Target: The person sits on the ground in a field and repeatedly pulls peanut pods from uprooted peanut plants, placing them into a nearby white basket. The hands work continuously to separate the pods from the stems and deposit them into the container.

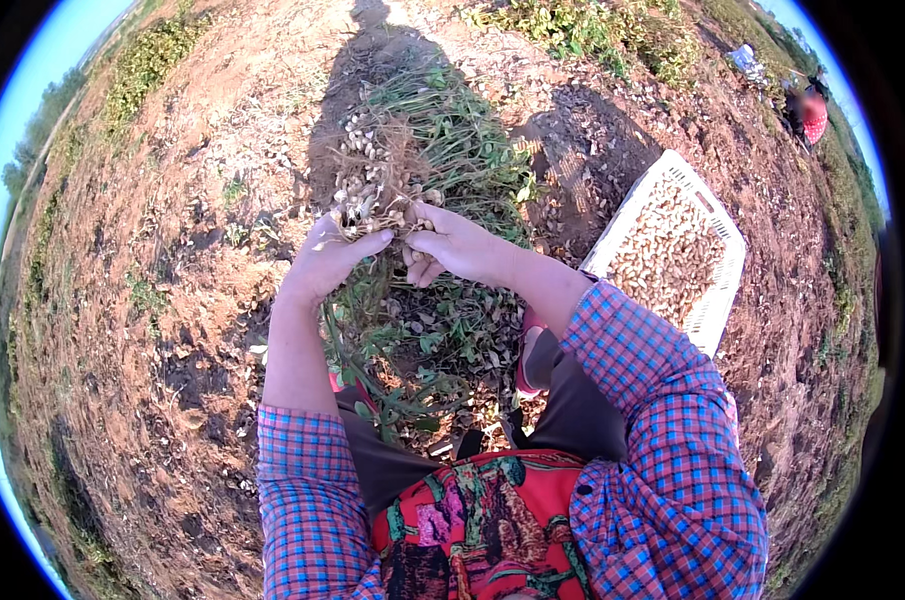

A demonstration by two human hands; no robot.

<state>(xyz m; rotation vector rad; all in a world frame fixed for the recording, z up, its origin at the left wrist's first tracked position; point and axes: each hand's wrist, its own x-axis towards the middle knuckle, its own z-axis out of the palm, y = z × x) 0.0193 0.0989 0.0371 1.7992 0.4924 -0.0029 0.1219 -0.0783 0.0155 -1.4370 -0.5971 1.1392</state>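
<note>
My left hand [325,259] grips an uprooted peanut plant near its root end, and its green leafy stems [355,360] hang down between my legs. Pale peanut pods [374,217] cluster on the roots between my two hands. Pods are also between the thumb and curled fingers of my right hand [452,244]; whether they are still attached cannot be told. Just beyond both hands, a heap of pulled peanut plants [460,142] lies on the soil, with pods and thin brown roots along its left side.
To my right stands a white slotted plastic crate [728,259] holding many loose peanuts [666,247]. Dry soil [160,300] with leaf litter surrounds me. Leafy plants [595,34] grow farther ahead. Another person [805,116] is at the far right, near a white sack [746,64].
</note>
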